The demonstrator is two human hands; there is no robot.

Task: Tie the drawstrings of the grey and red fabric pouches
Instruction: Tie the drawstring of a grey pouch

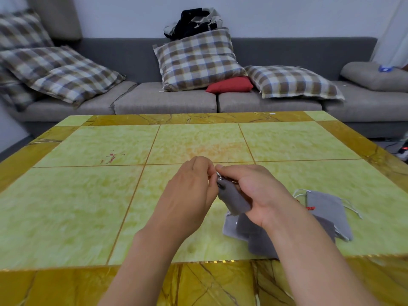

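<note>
Both hands, left [194, 186] and right [254, 191], pinch one grey pouch's [234, 200] cord; the pile [326, 208] looks untied.

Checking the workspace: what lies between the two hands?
In the head view, the grey pouch and its drawstring sit between the left hand and right hand.

A long grey sofa [167, 100] runs along a plain pale wall [287, 16], just behind the far edge of the bench [88, 191], whose top is yellow-green tile framed in amber stone. On the sofa lie several brown-and-cream plaid cushions [196, 60], a small red cushion [229, 85] tucked under the middle one, and a heap of dark and beige clothing [194, 23] behind it. At the sofa's right end sits a plain grey pillow [373, 76].
</note>
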